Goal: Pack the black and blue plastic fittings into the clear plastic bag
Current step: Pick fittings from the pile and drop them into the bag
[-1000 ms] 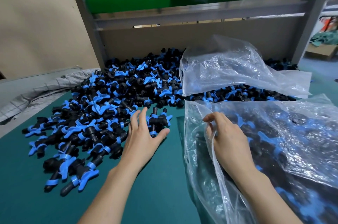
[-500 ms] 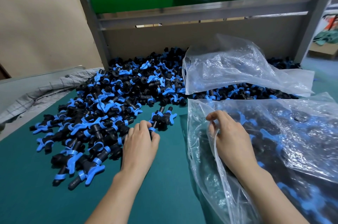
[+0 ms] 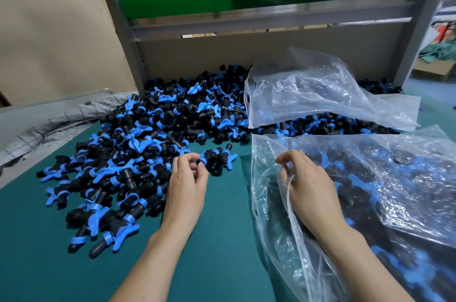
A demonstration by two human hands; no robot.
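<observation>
A big heap of black and blue plastic fittings [image 3: 148, 139] covers the green table top at the left and back. A small cluster of fittings [image 3: 217, 161] lies apart, just right of the heap. My left hand [image 3: 187, 183] has its fingers curled, and their tips pinch the blue collar at the cluster's left end. The clear plastic bag [image 3: 394, 178] lies to the right with several fittings inside. My right hand [image 3: 308, 185] grips the bag's left edge and holds the mouth up.
A second clear bag [image 3: 308, 94] lies crumpled over the back of the heap. A grey cloth [image 3: 49, 124] sits at the left edge. A grey metal frame [image 3: 123, 30] and a cardboard panel [image 3: 246, 55] close off the back. Bare green mat [image 3: 222, 240] lies between my arms.
My left hand went from spread flat beside the heap to curled fingers, pulled slightly back, now pinching the small cluster. My right hand kept its grip on the bag edge.
</observation>
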